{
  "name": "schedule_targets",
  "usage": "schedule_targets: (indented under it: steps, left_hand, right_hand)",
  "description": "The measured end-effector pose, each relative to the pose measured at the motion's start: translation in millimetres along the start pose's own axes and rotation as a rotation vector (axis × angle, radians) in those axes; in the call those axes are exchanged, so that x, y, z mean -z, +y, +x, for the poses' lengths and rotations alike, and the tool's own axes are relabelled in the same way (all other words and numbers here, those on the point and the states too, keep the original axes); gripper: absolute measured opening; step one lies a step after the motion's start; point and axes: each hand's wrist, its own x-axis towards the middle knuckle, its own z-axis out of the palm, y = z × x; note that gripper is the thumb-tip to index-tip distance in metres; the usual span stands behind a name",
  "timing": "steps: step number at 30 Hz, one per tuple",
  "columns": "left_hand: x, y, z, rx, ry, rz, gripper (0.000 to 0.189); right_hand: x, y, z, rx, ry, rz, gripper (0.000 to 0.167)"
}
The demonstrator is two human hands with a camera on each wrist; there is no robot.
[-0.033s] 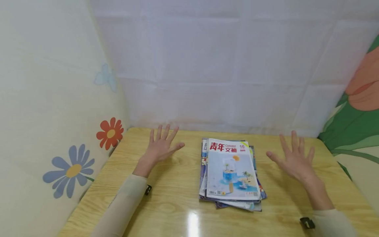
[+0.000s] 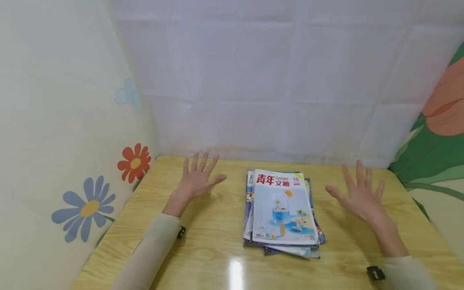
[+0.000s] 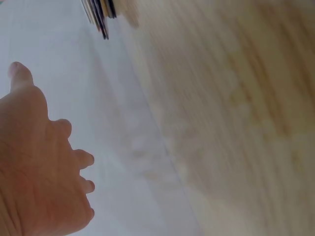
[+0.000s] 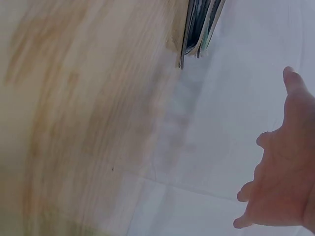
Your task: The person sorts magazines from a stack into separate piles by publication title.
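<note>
A stack of several magazines [image 2: 284, 209] lies on the wooden table in the head view, its edges not lined up. The top one has a pale blue cover with red Chinese lettering and an ice-pop picture. To its left, my left hand [image 2: 195, 181] hovers over the table with fingers spread, holding nothing. On the right side, my right hand [image 2: 364, 199] is likewise raised and spread, apart from the stack. Both wrist views show the palm side of each hand and, at the top, the ends of the stacked magazines [image 3: 100, 14] [image 4: 199, 29].
The wooden table [image 2: 210, 257] ends at a creased white cloth [image 2: 253, 80] behind. A cream wall covering with painted flowers [image 2: 90, 208] borders the left side. Large green leaves and an orange flower [image 2: 447, 100] are printed on the right covering. Black wrist devices [image 2: 375, 273] sit under the sleeves.
</note>
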Motion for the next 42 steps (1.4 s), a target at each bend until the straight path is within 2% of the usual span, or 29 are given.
schedule_targets:
  steps: [4,7,11,16,18,21,23,27,31,36,42]
  left_hand:
    - [-3.5,4.6,1.3,-0.012,0.001,-0.013,0.091]
    - [-5.1,15.1,2.0,-0.033,0.015,-0.048,0.09]
    - [-4.1,39.0,3.3,-0.085,0.031,-0.079,0.076]
    - [-4.1,71.9,4.5,-0.16,0.022,-0.09,0.057]
    - [-6.5,83.0,5.4,-0.177,0.006,-0.131,0.049]
    - [-10.7,96.4,6.9,-0.165,-0.024,-0.24,0.035]
    - [-12.3,103.6,7.2,-0.129,-0.053,-0.325,0.03]
    - [-13.2,113.3,5.7,-0.064,-0.142,-0.456,0.029]
    - [-12.6,118.8,5.7,-0.057,-0.217,-0.53,0.031]
    - [-14.3,125.5,3.3,-0.018,-0.213,-0.547,0.029]
    - [-18.2,130.0,-0.1,0.01,-0.161,-0.547,0.022]
  right_hand:
    - [1.5,-1.9,-1.4,0.002,-0.01,0.01,0.097]
    - [4.6,-7.2,-0.8,0.003,-0.03,0.054,0.095]
    - [5.7,-17.6,1.2,0.007,-0.074,0.194,0.089]
    - [-0.1,-32.3,4.0,0.034,-0.093,0.362,0.066]
    - [-3.3,-37.2,4.0,0.031,-0.096,0.404,0.058]
    - [-7.9,-42.4,3.7,0.005,-0.122,0.475,0.052]
    - [-10.4,-45.4,3.7,-0.023,-0.16,0.516,0.05]
    - [-13.7,-50.9,4.4,-0.1,-0.29,0.541,0.054]
    - [-13.1,-54.4,6.6,-0.14,-0.387,0.534,0.06]
    - [-17.3,-56.2,7.5,-0.15,-0.392,0.569,0.056]
    - [-28.4,-59.8,9.7,-0.155,-0.406,0.552,0.05]
